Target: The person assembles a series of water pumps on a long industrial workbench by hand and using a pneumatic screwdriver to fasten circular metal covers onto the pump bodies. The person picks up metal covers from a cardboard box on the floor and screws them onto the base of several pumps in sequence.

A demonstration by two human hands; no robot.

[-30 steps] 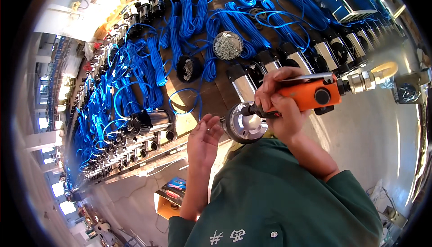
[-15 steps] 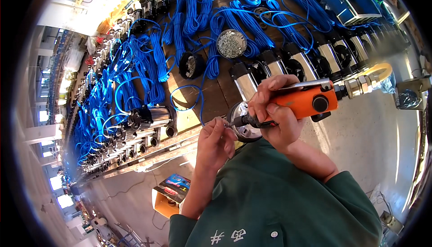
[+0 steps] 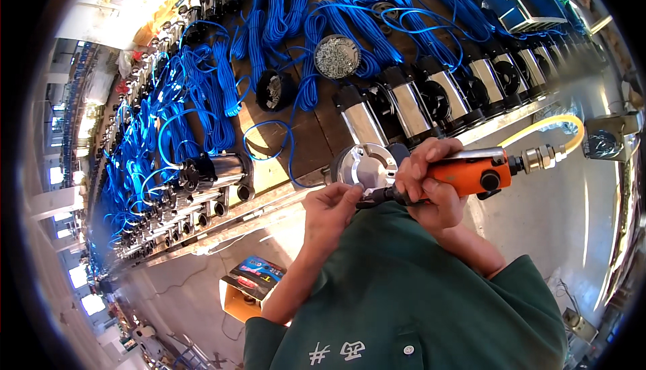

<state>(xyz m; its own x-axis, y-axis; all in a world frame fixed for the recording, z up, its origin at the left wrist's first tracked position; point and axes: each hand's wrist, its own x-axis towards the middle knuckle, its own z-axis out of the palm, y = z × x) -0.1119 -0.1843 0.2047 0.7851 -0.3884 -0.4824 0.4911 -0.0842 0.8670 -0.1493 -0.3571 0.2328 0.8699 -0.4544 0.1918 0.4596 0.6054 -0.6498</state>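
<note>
My right hand is wrapped round an orange air screwdriver, whose black nose points left. At its tip, my left hand pinches thumb and forefinger together; whatever small thing lies between them is too small to make out. Just beyond the fingertips is the open round end of a silver metal motor housing, close to the table's near edge. The nose of the screwdriver overlaps the lower rim of this housing, and I cannot tell whether it touches. A yellow air hose runs from the tool's rear fitting.
A bowl of small screws and a black cup of small parts stand on the brown table. Shiny cylindrical motors line its edge, with bundled blue cables behind. A cardboard box sits lower left.
The screwdriver and my right hand have moved slightly right and down. My left hand has shifted a little, staying at the tool's tip. More of the housing's open end shows.
</note>
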